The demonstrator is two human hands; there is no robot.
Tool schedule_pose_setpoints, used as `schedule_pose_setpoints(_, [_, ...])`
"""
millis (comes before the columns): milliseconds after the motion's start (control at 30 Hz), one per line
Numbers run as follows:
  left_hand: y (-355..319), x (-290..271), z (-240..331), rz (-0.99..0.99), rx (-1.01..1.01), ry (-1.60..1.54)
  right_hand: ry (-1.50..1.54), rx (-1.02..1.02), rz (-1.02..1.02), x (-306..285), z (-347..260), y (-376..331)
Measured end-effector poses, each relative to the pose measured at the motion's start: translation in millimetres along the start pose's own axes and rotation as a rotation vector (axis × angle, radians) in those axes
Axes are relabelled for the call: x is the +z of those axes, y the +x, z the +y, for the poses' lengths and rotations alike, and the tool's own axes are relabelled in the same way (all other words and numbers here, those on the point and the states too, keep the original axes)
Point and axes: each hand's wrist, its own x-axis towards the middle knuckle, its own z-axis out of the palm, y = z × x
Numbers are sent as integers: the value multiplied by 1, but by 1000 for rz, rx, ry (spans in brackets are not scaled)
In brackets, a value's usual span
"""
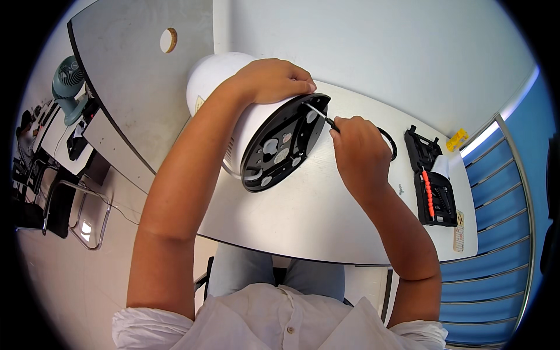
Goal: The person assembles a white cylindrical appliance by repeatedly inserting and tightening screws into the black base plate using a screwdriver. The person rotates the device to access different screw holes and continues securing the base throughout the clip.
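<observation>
A white, rounded appliance (213, 73) lies tipped on its side on the white table, its black base (274, 146) turned toward the right. My left hand (274, 81) is closed over the top of the appliance, with the fingertips near the upper rim of the base. In my right hand (363, 143) is a screwdriver (318, 111), gripped by its black handle. The screwdriver's thin shaft points up and left, and its tip meets the upper part of the base. A dark curved loop (392, 144) shows partly behind my right hand.
An open black tool case (434, 213) with an orange-red flexible shaft (429, 192) lies at the right. Near it are tiny metal pieces (401, 189), a pale remote control (459, 233) and a yellow object (458, 140). Metal railings (528, 204) border the right side; a wall backs the table.
</observation>
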Motion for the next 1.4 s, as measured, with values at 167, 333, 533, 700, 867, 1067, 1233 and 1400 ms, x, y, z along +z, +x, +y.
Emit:
schedule_pose_setpoints(167, [-6, 3, -1, 40, -13, 44, 785, 911, -532, -27, 4, 36])
schedule_pose_setpoints(333, [-5, 4, -1, 42, -19, 45, 883, 884, -559, -22, 19, 28])
schedule_pose_setpoints(533, [-3, 3, -1, 34, -5, 13, 92, 207, -277, -15, -5, 8])
schedule_pose_setpoints(700, [-1, 4, -5, 41, 9, 30, -291, -179, 36, -2, 9, 7])
schedule_pose_setpoints(867, [-5, 4, 1, 41, -16, 54, 2, 3, -43, -1, 3, 5])
schedule_pose_setpoints(1067, [-11, 4, 2, 64, -19, 59, 805, 875, -612, -27, 16, 42])
schedule_pose_setpoints(1233, [-6, 5, -1, 66, -5, 48, 605, 683, -504, -19, 14, 35])
schedule_pose_setpoints(1400, [-1, 4, -4, 51, 4, 61, 35, 126, -217, -14, -11, 14])
